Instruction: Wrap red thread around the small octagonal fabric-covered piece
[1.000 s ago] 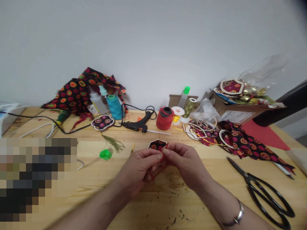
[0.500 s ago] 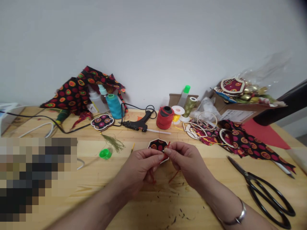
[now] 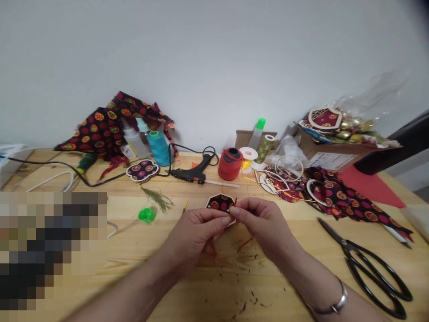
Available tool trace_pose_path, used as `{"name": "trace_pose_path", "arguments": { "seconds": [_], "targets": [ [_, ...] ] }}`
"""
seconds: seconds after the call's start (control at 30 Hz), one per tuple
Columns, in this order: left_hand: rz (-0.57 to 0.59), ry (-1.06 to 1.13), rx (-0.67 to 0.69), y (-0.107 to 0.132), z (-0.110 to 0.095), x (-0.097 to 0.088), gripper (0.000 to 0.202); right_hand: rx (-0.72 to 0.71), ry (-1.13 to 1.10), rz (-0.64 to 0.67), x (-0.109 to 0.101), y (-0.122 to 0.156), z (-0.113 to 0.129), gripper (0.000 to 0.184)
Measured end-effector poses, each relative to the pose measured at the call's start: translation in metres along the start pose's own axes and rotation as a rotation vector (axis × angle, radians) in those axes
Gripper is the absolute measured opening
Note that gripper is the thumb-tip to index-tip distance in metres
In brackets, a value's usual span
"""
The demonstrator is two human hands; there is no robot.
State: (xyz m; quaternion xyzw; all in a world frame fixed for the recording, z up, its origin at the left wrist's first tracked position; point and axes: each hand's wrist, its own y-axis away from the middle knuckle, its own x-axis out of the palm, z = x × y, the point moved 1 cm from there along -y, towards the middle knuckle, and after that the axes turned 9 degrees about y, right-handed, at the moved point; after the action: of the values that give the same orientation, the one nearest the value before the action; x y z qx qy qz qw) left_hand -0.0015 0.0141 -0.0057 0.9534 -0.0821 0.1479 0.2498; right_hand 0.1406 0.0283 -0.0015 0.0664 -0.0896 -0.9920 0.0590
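Note:
My left hand [image 3: 206, 228] and my right hand [image 3: 259, 219] meet at the middle of the table, both closed in pinches on a red cord [image 3: 246, 244]. A short tip of the cord sticks up beside my right fingertips, and loose ends hang below both hands. Just behind my fingers lies an angular, pale-rimmed ornament [image 3: 221, 202] covered in dark patterned fabric; my fingers hide its lower part. Whether the cord is fastened to the ornament cannot be made out.
Black scissors [image 3: 363, 264] lie at the right. Behind my hands are a glue gun [image 3: 194, 173], a red thread spool [image 3: 230, 164] and a blue thread cone [image 3: 158, 150]. A tasselled ornament [image 3: 142, 171] and a green cap [image 3: 146, 215] are left; fabric and wooden frames [image 3: 291, 168] sit back right.
My right fingers have shifted slightly against the left ones, and the cord end below my right hand has swung a little. The things on the table stay put.

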Motion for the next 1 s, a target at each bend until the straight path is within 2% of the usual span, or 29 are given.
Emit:
{"name": "trace_pose_path", "arguments": {
  "seconds": [0.17,0.27,0.53,0.67,0.8,1.0],
  "targets": [
    [-0.011,-0.112,0.050,0.0025,-0.0044,0.0024,0.017,-0.027,0.085,-0.005,0.0006,0.0016,0.0023,0.011],
    [-0.033,-0.108,0.057,0.0028,-0.0047,0.0029,0.014,-0.025,0.093,0.002,0.0012,0.0021,0.0041,0.012],
    [-0.043,0.000,0.034,-0.0005,-0.0001,-0.0006,0.015,0.128,-0.136,0.098,0.0019,-0.0001,-0.0003,0.031],
    [-0.026,-0.014,0.049,-0.0014,0.0010,-0.0017,0.016,0.097,-0.056,0.126,0.0020,-0.0009,-0.0017,0.026],
    [-0.033,-0.006,0.031,-0.0011,0.0009,-0.0013,0.017,0.077,0.003,0.072,0.0022,-0.0010,-0.0003,0.015],
    [-0.033,-0.031,0.010,0.0009,0.0013,-0.0020,0.017,0.024,0.045,0.030,0.0025,-0.0008,0.0018,0.011]
  ]
}}
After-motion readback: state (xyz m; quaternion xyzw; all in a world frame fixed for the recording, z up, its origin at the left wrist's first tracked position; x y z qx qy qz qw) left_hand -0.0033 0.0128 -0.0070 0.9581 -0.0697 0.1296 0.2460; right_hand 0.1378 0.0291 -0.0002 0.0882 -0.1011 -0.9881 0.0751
